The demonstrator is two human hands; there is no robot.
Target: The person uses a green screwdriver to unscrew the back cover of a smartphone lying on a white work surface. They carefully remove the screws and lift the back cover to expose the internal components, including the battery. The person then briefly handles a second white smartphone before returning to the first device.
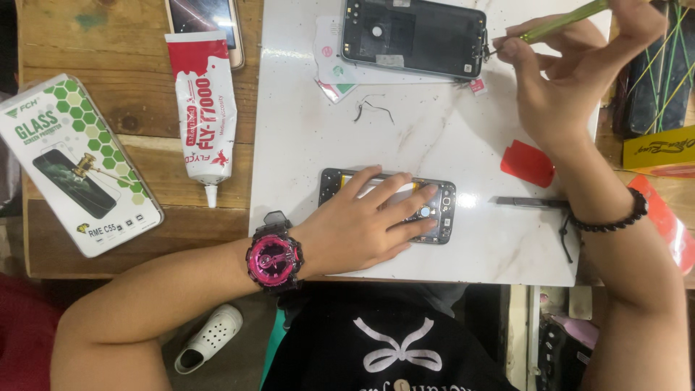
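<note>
My left hand (pixel 365 224), with a pink and black watch on the wrist, lies flat with fingers spread on an opened phone body (pixel 443 210) near the front of a white marble slab (pixel 304 137). My right hand (pixel 572 72), with a dark bead bracelet at the wrist, grips a thin yellow-green screwdriver (pixel 561 22). Its tip touches the right edge of a black phone back cover (pixel 413 36) lying at the far side of the slab.
A white and red glue tube (pixel 205 108) and a boxed screen protector (pixel 79 163) lie on the wooden table to the left. Another phone (pixel 205 18) sits at the far edge. A red pick (pixel 527 163), metal tweezers (pixel 530 203) and a thin wire (pixel 373 108) rest on the slab.
</note>
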